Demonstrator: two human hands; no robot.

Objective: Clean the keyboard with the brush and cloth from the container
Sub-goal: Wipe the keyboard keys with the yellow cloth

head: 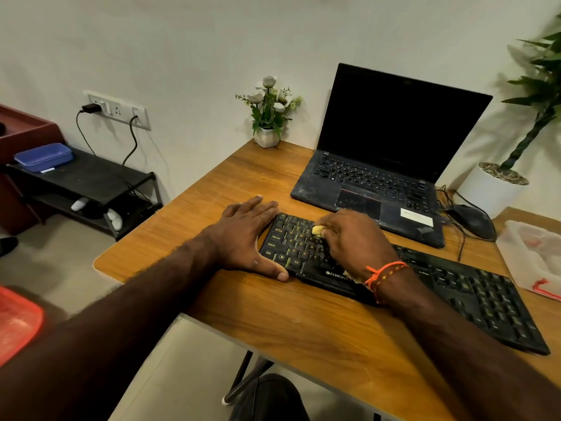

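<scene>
A black keyboard (pixel 473 296) with yellow-lettered keys lies slantwise on the wooden desk (pixel 303 323). My left hand (pixel 246 238) lies flat with straight fingers against the keyboard's left end, thumb along its front edge. My right hand (pixel 353 241) is curled over the left key rows and grips a small yellowish thing (pixel 317 230), of which only a tip shows at the fingertips; I cannot tell whether it is the brush or the cloth. A clear plastic container (pixel 534 256) with red clips stands at the desk's right edge.
Behind the keyboard are an open black laptop (pixel 382 159), a black mouse (pixel 473 220) with its cable, a small flower pot (pixel 268 117) and a large white plant pot (pixel 491 189). A black shelf with a blue box (pixel 44 156) stands to the left.
</scene>
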